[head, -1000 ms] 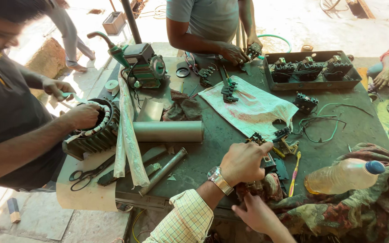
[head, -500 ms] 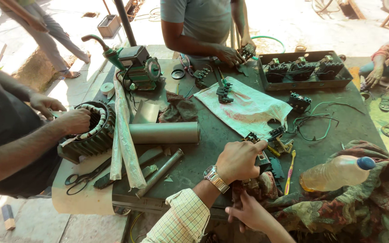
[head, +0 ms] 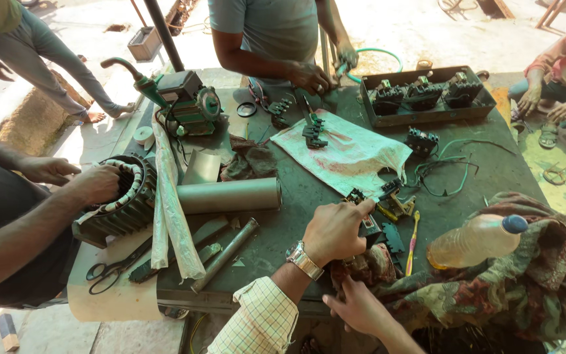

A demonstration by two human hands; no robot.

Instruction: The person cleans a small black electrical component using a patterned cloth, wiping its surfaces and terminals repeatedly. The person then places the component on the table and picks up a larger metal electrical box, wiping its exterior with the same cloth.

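My left hand [head: 333,229], with a metal watch and a checked sleeve, is closed over a small black electrical part [head: 369,227] on the dark green table [head: 296,196]. My right hand [head: 356,305] is lower, at the table's front edge, its fingers against a reddish patterned rag [head: 373,261]. What those fingers hold is hidden. Just right of my left hand lie more black and yellow parts [head: 394,196] and a yellow-handled tool [head: 413,236].
At the left a person's hand [head: 96,183] rests on a wound motor stator [head: 122,200]. A grey tube [head: 229,195], metal rod [head: 225,254], scissors [head: 113,270], plastic bottle [head: 476,241], white cloth [head: 348,154], tray of black parts [head: 427,98] and green machine [head: 185,101] are also there. Other people work at the far edge.
My view has shifted a little downward and closer. My left hand stays closed over the black part; the person at the left keeps a hand on the stator.
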